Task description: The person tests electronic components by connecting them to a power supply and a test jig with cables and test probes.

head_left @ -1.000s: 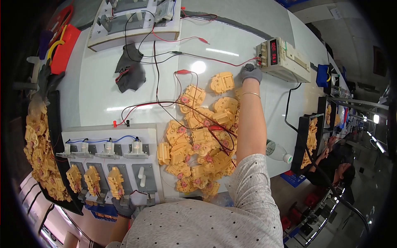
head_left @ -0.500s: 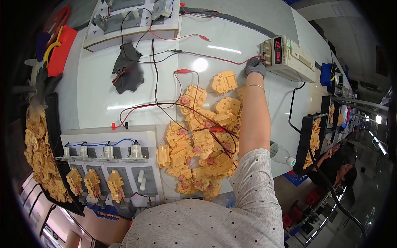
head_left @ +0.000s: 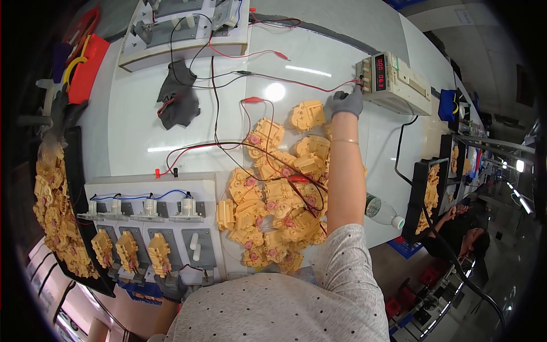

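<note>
My right hand (head_left: 346, 102), in a grey glove, is at the front of a beige power supply (head_left: 407, 84) with a red digital display. One finger stretches toward its terminals, where a red lead (head_left: 327, 89) attaches; I see nothing held. My left hand (head_left: 174, 289), also gloved, is at the near edge of a white test fixture (head_left: 154, 185), its fingers mostly hidden by the fixture and my shirt. Several yellow plastic gear housings (head_left: 159, 255) stand in the fixture beside a slot with white pegs (head_left: 196, 248). More yellow housings (head_left: 279, 199) lie heaped right of it.
Red and black clip leads (head_left: 253, 100) cross the white table. A dark glove (head_left: 178, 105) lies behind the fixture. A second fixture (head_left: 182, 54) stands far left. Trays of yellow housings (head_left: 60, 222) flank the table. A plastic bottle (head_left: 383, 211) lies by my right arm. Another person (head_left: 464, 233) sits at right.
My right hand has drawn back slightly from the power supply's terminals, toward me and to the left. My left hand shows no clear change.
</note>
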